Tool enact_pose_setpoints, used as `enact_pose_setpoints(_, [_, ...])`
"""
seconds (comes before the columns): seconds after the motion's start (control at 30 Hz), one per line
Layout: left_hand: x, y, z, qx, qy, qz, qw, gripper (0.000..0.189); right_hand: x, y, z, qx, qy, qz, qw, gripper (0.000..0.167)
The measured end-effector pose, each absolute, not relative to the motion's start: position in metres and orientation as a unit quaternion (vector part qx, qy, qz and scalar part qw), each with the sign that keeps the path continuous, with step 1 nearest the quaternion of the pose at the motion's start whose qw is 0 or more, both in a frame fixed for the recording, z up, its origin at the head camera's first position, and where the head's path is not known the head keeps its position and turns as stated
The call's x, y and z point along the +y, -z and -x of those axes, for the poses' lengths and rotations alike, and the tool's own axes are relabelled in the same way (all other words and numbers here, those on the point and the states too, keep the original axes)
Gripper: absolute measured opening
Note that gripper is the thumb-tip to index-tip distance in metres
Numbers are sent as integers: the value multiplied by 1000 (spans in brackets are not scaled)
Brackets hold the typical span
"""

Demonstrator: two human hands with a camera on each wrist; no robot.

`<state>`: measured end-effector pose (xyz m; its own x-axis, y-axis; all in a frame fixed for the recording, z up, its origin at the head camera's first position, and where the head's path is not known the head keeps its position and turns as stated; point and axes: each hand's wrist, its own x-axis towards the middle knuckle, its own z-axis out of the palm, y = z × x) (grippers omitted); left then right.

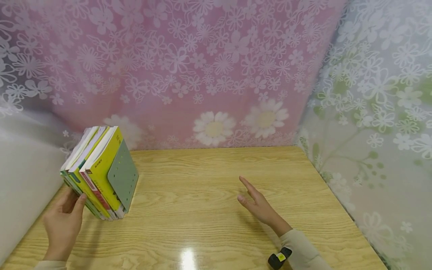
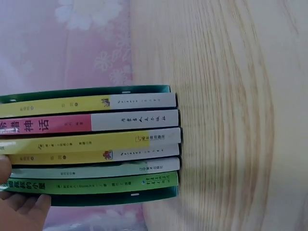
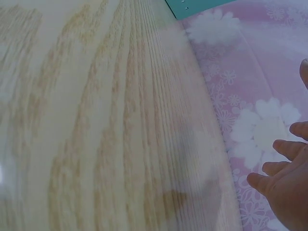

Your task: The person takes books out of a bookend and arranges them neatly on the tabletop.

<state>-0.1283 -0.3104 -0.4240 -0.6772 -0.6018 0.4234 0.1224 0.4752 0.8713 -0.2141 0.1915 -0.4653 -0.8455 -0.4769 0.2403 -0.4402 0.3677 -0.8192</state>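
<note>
A row of upright books (image 1: 98, 180) stands at the left of the table, spines toward me, between green perforated metal bookends (image 1: 124, 180). Yellow, red and green spines (image 2: 139, 144) show side by side in the left wrist view. My left hand (image 1: 64, 221) holds the row at its near left corner. Its thumb lies at the spines, and its fingers (image 2: 29, 207) bend against the outer left side, partly hidden. Over the right half of the table, my right hand (image 1: 258, 206) is held with fingers extended, apart from the books and holding nothing.
The wood-grain table (image 1: 189, 187) meets a pink flowered curtain (image 1: 209, 75) at the back. A pale flowered curtain (image 1: 381, 112) borders the right side, and a whitish surface (image 1: 27, 161) the left. A dark band (image 1: 280, 258) is on the right sleeve.
</note>
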Motion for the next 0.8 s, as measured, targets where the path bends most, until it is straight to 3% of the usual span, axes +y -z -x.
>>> enact_pose_setpoints(0.27, [-315, 421, 133, -702, 601, -162, 347, 50, 191, 466, 214, 828, 488, 275, 20, 63])
enact_pose_setpoints(0.8, [-309, 423, 133, -613, 636, -177, 433, 37, 184, 467, 214, 824, 490, 283, 9, 63])
